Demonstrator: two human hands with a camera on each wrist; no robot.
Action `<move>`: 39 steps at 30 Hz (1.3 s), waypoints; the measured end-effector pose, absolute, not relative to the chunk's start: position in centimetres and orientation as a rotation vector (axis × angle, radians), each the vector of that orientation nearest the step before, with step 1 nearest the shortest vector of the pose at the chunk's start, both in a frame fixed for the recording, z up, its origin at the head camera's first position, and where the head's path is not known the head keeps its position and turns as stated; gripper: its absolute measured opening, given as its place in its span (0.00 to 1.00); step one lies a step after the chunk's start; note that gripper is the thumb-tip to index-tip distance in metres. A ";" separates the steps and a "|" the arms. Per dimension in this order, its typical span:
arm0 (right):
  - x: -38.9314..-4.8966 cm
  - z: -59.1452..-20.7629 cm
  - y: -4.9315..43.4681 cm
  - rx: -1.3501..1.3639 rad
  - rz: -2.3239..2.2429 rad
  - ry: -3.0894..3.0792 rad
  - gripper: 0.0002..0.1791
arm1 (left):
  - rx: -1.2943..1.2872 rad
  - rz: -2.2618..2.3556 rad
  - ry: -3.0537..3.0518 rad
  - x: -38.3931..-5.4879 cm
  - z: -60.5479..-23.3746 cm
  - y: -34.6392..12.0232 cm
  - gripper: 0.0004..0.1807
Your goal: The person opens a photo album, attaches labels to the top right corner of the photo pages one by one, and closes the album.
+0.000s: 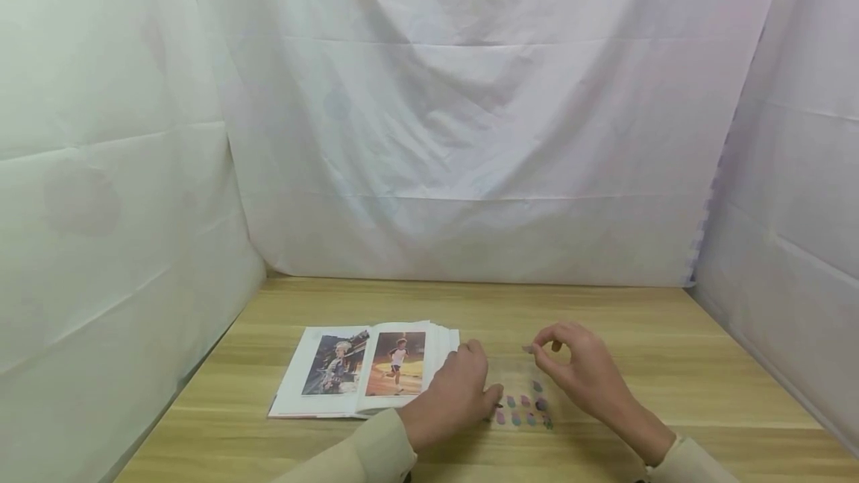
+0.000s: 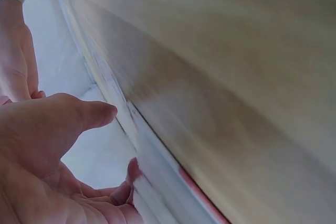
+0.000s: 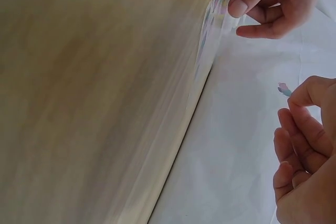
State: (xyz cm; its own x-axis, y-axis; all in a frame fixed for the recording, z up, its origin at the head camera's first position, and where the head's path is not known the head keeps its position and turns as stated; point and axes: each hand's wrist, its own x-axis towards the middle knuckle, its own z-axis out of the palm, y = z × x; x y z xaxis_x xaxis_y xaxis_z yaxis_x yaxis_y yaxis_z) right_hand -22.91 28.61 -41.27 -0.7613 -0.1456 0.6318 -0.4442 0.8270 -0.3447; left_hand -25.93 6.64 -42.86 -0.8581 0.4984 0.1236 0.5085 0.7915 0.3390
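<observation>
Between thumb and index finger, my right hand [image 1: 584,370] pinches a small pink and blue sticker [image 3: 284,89], raised off the table. Below it lies a clear sticker sheet [image 1: 511,371], hard to make out against the wood, with several small pink, blue and purple stickers on its near part. My left hand [image 1: 456,390] is between the sheet and an open photo book [image 1: 285,386], its thumb apart from loosely bent fingers. In the left wrist view, its fingertips [image 2: 133,170] are at the book's page edges; whether they press on them I cannot tell.
The book lies open at the left, showing a photo of a person in patterned clothes [image 1: 335,367] and one of a runner [image 1: 396,365]. Under everything is a wood-grain table [image 1: 604,304]. White cloth [image 1: 470,133] hangs behind and at both sides.
</observation>
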 end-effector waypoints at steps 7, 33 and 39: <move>-23.1 -41.2 27.9 0.410 0.641 -2.408 0.08 | -0.872 -0.479 -2.891 -26.1 -42.1 5.5 0.28; -29.4 -40.9 22.3 0.571 0.555 -2.429 0.04 | -1.018 -0.508 -2.352 -28.0 -42.7 -3.5 0.09; -30.7 -41.0 21.7 0.586 0.560 -2.432 0.05 | -1.022 -0.516 -2.324 -28.3 -42.7 -3.9 0.07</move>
